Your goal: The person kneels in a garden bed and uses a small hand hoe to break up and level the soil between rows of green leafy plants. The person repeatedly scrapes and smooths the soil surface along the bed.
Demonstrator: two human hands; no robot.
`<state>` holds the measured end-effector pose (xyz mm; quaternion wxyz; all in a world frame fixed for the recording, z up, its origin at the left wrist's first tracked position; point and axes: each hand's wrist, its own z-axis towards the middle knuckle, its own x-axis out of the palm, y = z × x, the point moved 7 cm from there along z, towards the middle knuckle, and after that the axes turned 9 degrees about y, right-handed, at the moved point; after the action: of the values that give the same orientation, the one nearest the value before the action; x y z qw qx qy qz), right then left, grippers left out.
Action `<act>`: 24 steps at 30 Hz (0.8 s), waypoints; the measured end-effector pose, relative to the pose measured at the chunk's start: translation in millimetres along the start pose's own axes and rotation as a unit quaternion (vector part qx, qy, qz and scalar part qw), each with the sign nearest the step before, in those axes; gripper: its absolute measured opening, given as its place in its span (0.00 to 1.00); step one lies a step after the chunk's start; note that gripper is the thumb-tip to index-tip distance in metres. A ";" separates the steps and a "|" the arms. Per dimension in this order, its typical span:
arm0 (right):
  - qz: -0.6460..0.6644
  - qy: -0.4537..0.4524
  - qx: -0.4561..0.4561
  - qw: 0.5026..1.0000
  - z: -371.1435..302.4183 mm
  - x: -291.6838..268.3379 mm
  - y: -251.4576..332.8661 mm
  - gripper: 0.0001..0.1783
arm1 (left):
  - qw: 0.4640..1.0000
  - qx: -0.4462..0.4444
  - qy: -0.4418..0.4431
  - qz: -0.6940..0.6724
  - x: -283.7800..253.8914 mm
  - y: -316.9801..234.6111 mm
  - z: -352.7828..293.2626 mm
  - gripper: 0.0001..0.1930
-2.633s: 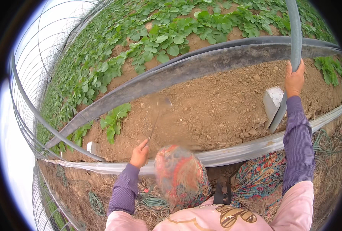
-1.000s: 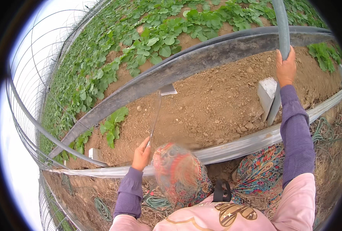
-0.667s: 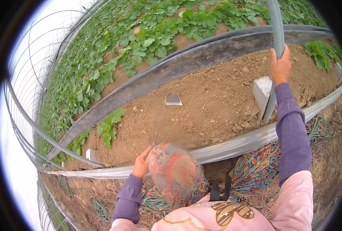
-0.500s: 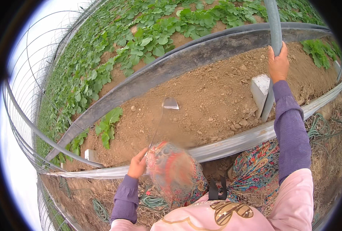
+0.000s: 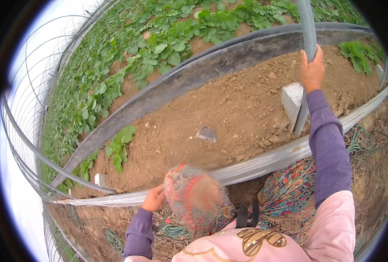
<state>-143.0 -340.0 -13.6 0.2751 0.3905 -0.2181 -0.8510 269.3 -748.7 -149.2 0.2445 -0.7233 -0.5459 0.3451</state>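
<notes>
My right hand (image 5: 312, 70) is wrapped around an upright grey metal pipe (image 5: 306, 26), which slants down beside a pale concrete block (image 5: 291, 102). Lower left, my left hand (image 5: 153, 199) is closed beside my knee in flowered cloth (image 5: 194, 192). It holds a small hoe, whose flat metal blade (image 5: 207, 133) rests at the soil surface ahead of the knee. The shaft between hand and blade is hardly visible, and the fingertips are partly hidden by the knee. Bare, crumbly brown soil (image 5: 242, 113) surrounds the blade.
A dark plastic sheet strip (image 5: 159, 98) borders the soil, with leafy green plants (image 5: 176, 39) beyond. Rolled clear film (image 5: 263, 163) runs along the near edge. Curved hoop pipes (image 5: 41, 153) stand at left. Green cord (image 5: 174, 230) lies on dry straw. A leafy plant (image 5: 119, 146) grows left of the blade.
The hoe blade has moved nearer and slightly right, down toward my knee. My left hand has shifted slightly left and down. My right hand keeps its grip on the pipe.
</notes>
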 end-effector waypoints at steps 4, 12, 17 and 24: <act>0.016 0.011 0.005 1.000 -1.6 4.4 2.4 0.27 | 0.991 0.088 -0.049 0.086 -1.7 -34.0 9.7 0.17; -0.005 0.011 0.005 1.000 0.4 1.9 0.3 0.27 | 0.995 0.039 -0.008 0.095 -7.2 14.3 -12.3 0.18; 0.006 0.019 -0.001 1.000 0.7 1.1 -3.9 0.28 | 0.995 0.086 -0.034 0.025 8.0 -37.5 21.9 0.21; 0.005 0.020 0.004 1.000 1.6 4.3 1.0 0.27 | 0.996 0.031 -0.086 -0.014 -33.0 -59.3 87.7 0.19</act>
<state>-146.4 -343.3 -14.4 0.2819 0.4073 -0.2180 -0.8409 159.8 -765.5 -154.5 0.2233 -0.6750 -0.5645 0.4194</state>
